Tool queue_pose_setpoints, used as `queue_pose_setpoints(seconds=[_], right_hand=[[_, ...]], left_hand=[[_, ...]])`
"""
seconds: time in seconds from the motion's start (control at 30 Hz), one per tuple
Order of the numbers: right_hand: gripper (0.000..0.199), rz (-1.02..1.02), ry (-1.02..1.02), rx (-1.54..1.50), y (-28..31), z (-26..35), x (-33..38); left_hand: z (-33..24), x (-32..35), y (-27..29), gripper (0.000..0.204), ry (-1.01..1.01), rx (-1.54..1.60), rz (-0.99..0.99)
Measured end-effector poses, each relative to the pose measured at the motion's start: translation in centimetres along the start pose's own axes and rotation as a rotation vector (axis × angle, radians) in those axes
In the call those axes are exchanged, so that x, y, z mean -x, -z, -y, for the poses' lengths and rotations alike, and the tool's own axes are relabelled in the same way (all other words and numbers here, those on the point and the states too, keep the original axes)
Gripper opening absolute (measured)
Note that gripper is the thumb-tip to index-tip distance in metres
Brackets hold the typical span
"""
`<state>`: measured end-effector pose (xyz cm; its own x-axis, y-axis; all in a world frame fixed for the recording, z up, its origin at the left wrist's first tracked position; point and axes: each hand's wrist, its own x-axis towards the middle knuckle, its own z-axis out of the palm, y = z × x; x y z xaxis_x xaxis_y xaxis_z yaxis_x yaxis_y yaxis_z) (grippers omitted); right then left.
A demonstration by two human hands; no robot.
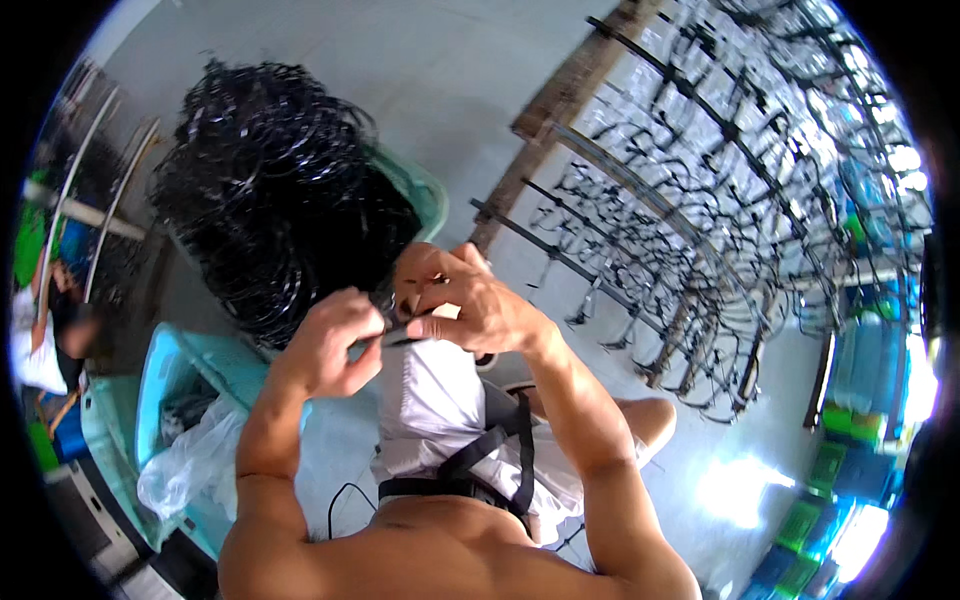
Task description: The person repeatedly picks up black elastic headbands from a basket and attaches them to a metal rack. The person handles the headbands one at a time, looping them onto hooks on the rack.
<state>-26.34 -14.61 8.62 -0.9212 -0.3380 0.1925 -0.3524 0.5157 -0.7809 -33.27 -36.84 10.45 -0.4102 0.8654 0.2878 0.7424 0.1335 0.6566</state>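
My left hand and my right hand meet in front of my lap. Between their fingertips is a small, thin dark strip, pinched from both sides; its exact kind is too small and blurred to tell. Just beyond my hands, a large heap of glossy black curved strips rises out of a pale green bin. My bent knee, with white shorts, lies under my right hand.
On the right stands a large rack with dark bars and many small black pieces hanging from it. To my left are a turquoise tub and a clear plastic bag. Another person is at the far left. Stacked green and blue crates line the lower right.
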Motion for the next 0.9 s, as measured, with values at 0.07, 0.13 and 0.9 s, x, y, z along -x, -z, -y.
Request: queue_pose_setpoints(seconds=[0.07, 0.13, 0.9], right_hand=[[0.027, 0.01, 0.039, -0.08, 0.4, -0.2, 1.3], [0.042, 0.095, -0.055, -0.085, 0.4, 1.0, 2.0], [0.007, -1.275, -0.405, -1.527, 2.2, -7.2, 2.1]], left_hand=[[-0.9, -0.7, 0.0, 0.008, -0.02, 0.053, 0.185], [-2.0, -1.4, 0.0, 0.007, -0.024, 0.114, 0.288], [2.8, -2.3, -7.9, 0.034, 0.238, 1.842, -0.188]])
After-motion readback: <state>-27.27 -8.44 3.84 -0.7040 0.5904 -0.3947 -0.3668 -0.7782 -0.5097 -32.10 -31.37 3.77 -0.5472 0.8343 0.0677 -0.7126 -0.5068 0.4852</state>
